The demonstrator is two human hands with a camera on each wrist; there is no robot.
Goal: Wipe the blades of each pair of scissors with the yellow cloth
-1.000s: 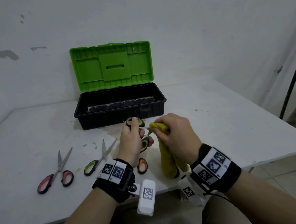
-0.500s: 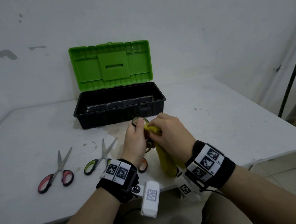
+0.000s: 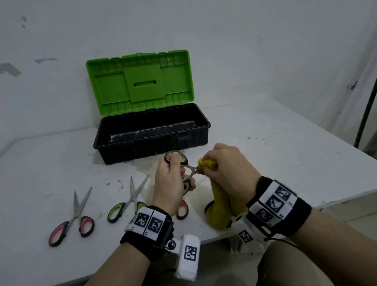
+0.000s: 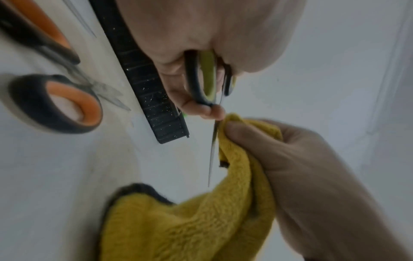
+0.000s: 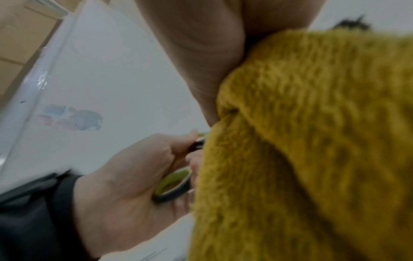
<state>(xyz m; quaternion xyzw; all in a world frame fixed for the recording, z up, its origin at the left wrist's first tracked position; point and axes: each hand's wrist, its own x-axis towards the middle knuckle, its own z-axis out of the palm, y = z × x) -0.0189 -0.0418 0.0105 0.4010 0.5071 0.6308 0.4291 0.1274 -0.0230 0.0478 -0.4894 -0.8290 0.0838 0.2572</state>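
No legible text, wristbands [image 3: 273,203] (square markers only)

In the head view, the steel blades of the green-and-black-handled scissors [image 3: 187,175] vanish into the bunched yellow terry cloth [image 3: 219,206] gripped by the right hand [image 3: 230,172], while the left hand [image 3: 172,186] covers most of their lower handle loop. The orange-and-black-handled scissors [image 3: 182,210] near the table's front edge show only one loop beside the left wrist; in the left wrist view their upper handle is cut by the frame edge. The right wrist view is blurred, the cloth filling its right side and hiding the blades.
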